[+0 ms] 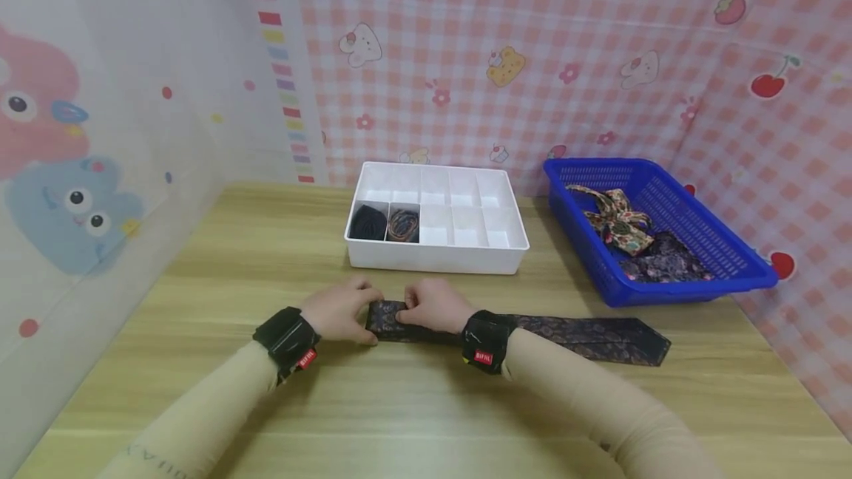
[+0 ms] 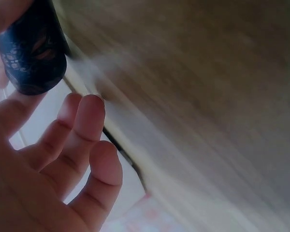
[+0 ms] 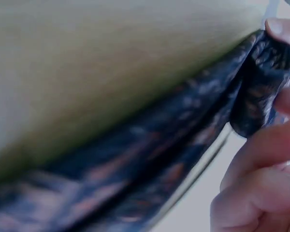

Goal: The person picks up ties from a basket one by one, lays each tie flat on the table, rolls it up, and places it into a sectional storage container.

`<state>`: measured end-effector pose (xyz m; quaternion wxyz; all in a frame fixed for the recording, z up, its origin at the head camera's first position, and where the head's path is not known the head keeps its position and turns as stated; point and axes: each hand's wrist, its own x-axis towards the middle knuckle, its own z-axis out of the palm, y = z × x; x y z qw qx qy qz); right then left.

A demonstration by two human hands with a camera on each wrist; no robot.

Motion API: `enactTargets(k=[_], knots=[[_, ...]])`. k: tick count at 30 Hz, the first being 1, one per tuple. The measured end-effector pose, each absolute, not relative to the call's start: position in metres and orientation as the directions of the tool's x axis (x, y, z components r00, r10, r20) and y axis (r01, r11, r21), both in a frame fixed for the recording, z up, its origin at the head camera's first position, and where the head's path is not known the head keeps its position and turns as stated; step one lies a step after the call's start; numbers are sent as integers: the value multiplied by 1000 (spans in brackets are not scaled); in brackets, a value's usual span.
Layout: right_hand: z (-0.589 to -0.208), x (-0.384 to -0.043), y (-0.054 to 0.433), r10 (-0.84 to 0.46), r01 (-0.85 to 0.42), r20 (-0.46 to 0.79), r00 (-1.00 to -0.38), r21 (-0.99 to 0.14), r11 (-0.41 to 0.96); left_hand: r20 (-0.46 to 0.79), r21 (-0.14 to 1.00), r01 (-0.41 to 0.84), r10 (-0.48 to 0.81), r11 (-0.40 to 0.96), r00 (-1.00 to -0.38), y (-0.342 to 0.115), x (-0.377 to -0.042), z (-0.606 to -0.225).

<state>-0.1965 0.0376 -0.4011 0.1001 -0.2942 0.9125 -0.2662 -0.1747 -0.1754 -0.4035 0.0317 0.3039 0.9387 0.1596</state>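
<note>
A dark patterned necktie [image 1: 602,340] lies across the table, its pointed wide end to the right and its left part folded over on itself. At that left end, the left hand [image 1: 338,310] holds the fold's edge between thumb and index finger. The other left fingers curve loosely in the left wrist view, beside the rounded fold of the necktie [image 2: 36,60]. My right hand [image 1: 439,305] pinches the folded layers from above, thumb toward the left. In the right wrist view the necktie [image 3: 258,99] shows as a thick roll near the fingers, with two strips running from it.
Behind the hands stands a white compartment box [image 1: 435,256]. Its front left compartments hold a rolled black item [image 1: 368,223] and a rolled brown-and-black item [image 1: 403,225]. A blue basket [image 1: 592,257] at the right holds a floral bow [image 1: 619,224] and dark floral cloth [image 1: 665,261].
</note>
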Motion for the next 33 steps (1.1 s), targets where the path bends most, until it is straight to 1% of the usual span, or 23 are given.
enactTargets(k=[2, 3, 5, 9, 13, 15, 20, 24, 29, 33], knots=[[-401, -194, 33, -616, -545, 22, -788, -490, 680, 42, 317, 565, 584, 762, -811, -178, -174, -404], [-401, -193, 31, -627, -558, 27, -779, -488, 671, 41, 312, 566, 584, 764, -811, -180, -173, -405], [-402, -191, 27, -635, -535, -4, -772, -535, 654, 40, 309, 567, 585, 764, -810, -184, -172, -405], [-404, -191, 22, -628, -415, -83, -774, -683, 601, 13, 336, 523, 551, 784, -834, -192, -170, -403], [-407, -195, 20, -634, -322, -136, -761, -769, 552, 1, 403, 478, 522, 781, -853, -199, -167, -394], [-407, -196, 19, -634, -269, -167, -755, -803, 532, 25, 419, 493, 534, 762, -845, -200, -166, -389], [-406, -198, 18, -618, -138, -230, -752, -862, 488, 129, 370, 594, 594, 714, -794, -195, -166, -375], [-404, -201, 21, -612, -95, -253, -749, -874, 477, 133, 360, 612, 610, 705, -781, -186, -165, -366], [-401, -203, 27, -591, -85, -271, -759, -860, 503, 126, 367, 635, 640, 680, -758, -178, -166, -363], [-396, -202, 33, -562, -79, -288, -775, -838, 539, 127, 410, 653, 669, 637, -733, -177, -167, -366]])
